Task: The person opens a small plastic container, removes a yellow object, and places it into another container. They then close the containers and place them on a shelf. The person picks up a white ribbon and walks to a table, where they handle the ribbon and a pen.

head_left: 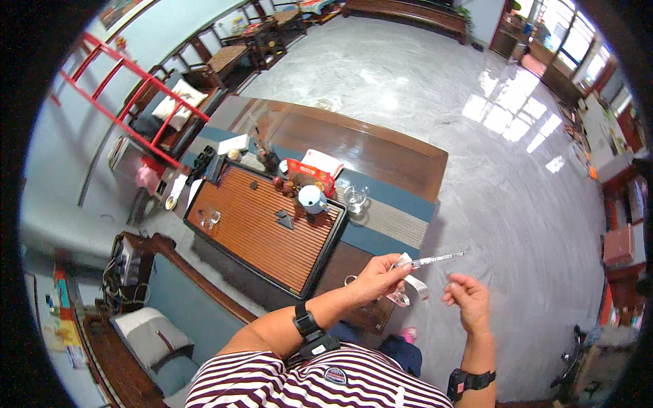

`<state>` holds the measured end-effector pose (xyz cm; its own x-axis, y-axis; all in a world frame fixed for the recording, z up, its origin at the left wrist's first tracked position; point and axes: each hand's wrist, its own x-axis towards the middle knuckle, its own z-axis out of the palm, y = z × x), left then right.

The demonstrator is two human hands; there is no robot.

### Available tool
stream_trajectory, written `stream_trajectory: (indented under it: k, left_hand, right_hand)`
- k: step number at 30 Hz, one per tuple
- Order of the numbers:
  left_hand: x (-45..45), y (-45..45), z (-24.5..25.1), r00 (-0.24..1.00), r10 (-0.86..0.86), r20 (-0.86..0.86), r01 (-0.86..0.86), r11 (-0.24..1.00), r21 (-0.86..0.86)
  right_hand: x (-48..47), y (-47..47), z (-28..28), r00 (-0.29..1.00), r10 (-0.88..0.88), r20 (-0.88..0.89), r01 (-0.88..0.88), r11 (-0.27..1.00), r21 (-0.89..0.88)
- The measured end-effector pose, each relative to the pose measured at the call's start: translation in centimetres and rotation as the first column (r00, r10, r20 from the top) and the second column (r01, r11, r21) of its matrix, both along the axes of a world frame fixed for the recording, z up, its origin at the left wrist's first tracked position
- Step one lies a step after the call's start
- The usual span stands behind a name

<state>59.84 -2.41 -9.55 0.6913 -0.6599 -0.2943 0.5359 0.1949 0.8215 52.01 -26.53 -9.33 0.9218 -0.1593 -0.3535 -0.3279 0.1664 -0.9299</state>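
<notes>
My left hand (380,278) grips a slim pen-like stick (437,259) with dark marks along it. The stick points right, over the floor. A small white piece (404,258) shows at the same fingers. Below the hand, a white ribbon-like strip (417,287) hangs down, with loops (398,299) near the table corner; how it joins the hand is partly hidden. My right hand (468,300) hovers apart, to the right of and below the stick's tip. Its fingers are curled, thumb near the index finger; whether something tiny is pinched there cannot be made out.
A wooden table (398,148) bears a slatted tea tray (265,224), a pale jug (312,199), a glass pitcher (355,199), a red packet (311,176) and glass cups (209,218). A cushioned bench (199,285) stands left, a red ladder (137,97) behind. Grey floor (515,204) lies right.
</notes>
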Motion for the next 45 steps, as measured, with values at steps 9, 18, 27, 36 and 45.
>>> stream_trajectory:
  k: [9, 18, 27, 36, 45]
  left_hand:
    - [-1.3, -8.4, -0.6, 0.937, 0.35, 0.024, -0.35, 0.928, 0.13]
    - [-2.3, -23.3, 1.1, 0.917, 0.399, 0.022, -0.394, 0.894, 0.211]
    - [0.0, -28.2, 0.9, 0.913, 0.408, -0.014, -0.397, 0.894, 0.208]
    - [7.5, -28.9, 0.7, 0.881, 0.466, -0.087, -0.462, 0.885, 0.059]
    - [25.0, -31.7, 1.0, 0.885, 0.459, -0.075, -0.465, 0.878, -0.118]
  right_hand:
    - [4.4, -9.1, -4.2, 0.944, 0.329, 0.0, -0.326, 0.936, 0.131]
    - [7.5, -26.9, -0.7, 0.928, 0.038, 0.372, -0.063, 0.997, 0.054]
    - [10.3, -32.8, 5.4, 0.928, -0.075, 0.365, -0.181, 0.764, 0.62]
    - [19.7, -30.5, 4.6, 0.966, 0.162, 0.204, -0.244, 0.839, 0.487]
    - [35.2, -29.6, 3.3, 0.947, 0.319, 0.029, -0.307, 0.878, 0.368]
